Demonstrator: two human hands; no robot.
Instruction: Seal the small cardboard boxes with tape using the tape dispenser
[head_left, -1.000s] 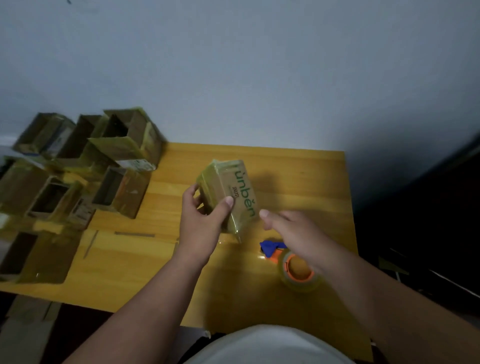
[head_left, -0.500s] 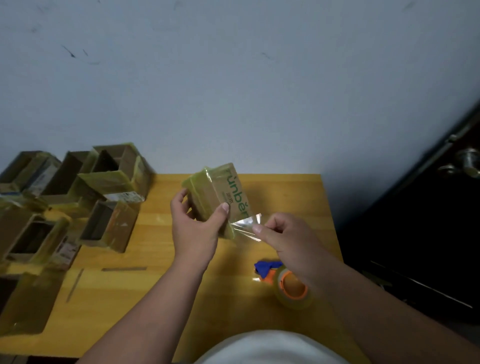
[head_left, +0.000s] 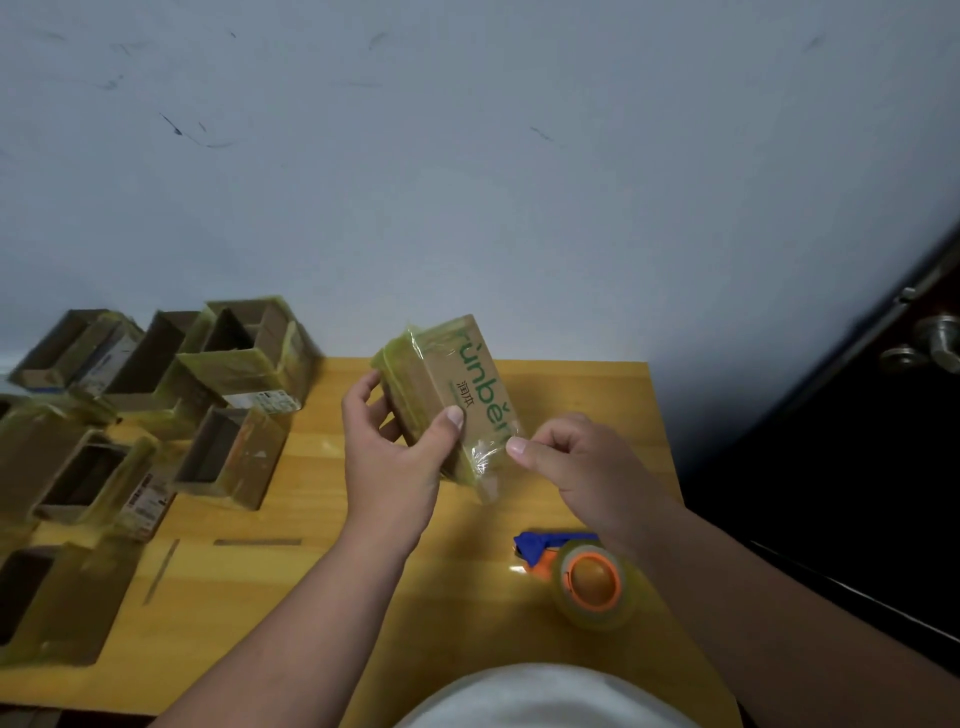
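Note:
My left hand (head_left: 395, 457) grips a small cardboard box (head_left: 452, 384) with green lettering, held tilted above the wooden table (head_left: 291, 597). The box is wrapped in yellowish clear tape. A loose strip of clear tape (head_left: 491, 462) hangs from the box's lower right corner, and my right hand (head_left: 582, 462) pinches its end between thumb and forefinger. The tape dispenser (head_left: 576, 571), blue and orange with a clear tape roll, lies on the table below my right hand.
Several open, tape-covered cardboard boxes (head_left: 156, 405) crowd the table's left side. Two thin cardboard strips (head_left: 257, 542) lie on the table in front of them. A dark door with a metal knob (head_left: 930, 343) stands at the right. A pale wall is behind.
The box has risen slightly and tilted. My right hand first reached toward the box, then took the loose tape end and now holds it closer against the box corner.

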